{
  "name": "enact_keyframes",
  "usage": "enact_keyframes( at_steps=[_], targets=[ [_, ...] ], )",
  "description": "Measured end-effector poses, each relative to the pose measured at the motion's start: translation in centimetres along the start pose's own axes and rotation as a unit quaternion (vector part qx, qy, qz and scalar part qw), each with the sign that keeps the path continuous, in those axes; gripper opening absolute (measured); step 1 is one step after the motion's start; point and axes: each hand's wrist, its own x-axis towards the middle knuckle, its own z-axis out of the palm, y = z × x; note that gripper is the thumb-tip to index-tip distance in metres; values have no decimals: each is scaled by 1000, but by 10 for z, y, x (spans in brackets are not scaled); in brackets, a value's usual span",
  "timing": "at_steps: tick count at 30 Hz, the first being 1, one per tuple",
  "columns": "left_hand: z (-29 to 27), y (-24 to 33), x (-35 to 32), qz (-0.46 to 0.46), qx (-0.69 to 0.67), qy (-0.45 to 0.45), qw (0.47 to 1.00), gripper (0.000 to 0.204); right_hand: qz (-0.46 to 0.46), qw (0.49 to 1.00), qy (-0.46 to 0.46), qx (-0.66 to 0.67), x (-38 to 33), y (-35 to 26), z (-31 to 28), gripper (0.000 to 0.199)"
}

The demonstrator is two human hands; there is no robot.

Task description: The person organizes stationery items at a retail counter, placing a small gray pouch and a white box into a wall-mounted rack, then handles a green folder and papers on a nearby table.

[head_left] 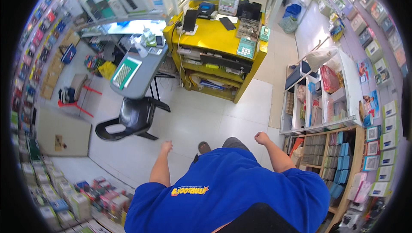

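My left hand (166, 147) hangs beside my body over the white tiled floor, its fingers loosely curled. The black plastic chair (134, 116) is the thing closest to it, a short way ahead and to the left, not touched. On the other side my right hand (261, 138) is held out from my body with the fingers folded in. A white compartment shelf (319, 123) stands to its right, apart from the hand. No object shows in either hand. Small details of the fingers are hard to make out.
Ahead is a yellow counter (206, 39) with a calculator (246, 47). A grey table (143, 72) stands behind the chair, near a red-legged stool (76, 104). A wooden shelf (358, 156) is at right; stacked boxes (79, 205) lie at lower left.
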Motion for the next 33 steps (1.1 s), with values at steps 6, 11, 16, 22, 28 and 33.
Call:
enact_keyframes(
  at_steps=[6, 11, 16, 22, 28, 33],
  targets=[
    [-114, 223, 82, 196, -103, 140, 965, 30, -23, 974, 87, 207, 52, -93, -49, 23],
    [-85, 304, 83, 222, -66, 64, 971, 33, -226, 934, 108, 253, 102, -279, -134, 23],
    [-25, 308, 68, 246, 52, 48, 967, 39, -411, 848, 262, 206, 189, -420, -228, 21],
    [-33, 303, 73, 166, -56, -11, 984, 42, -253, 902, 349, 2, 305, -473, -271, 51],
    [-107, 366, 94, 285, 35, 32, 957, 39, -77, 923, 374, 47, 352, -493, -286, 60],
    [-179, 476, 96, 468, -28, 81, 880, 18, 23, 928, 369, 34, 360, -511, -300, 61]
  ],
)
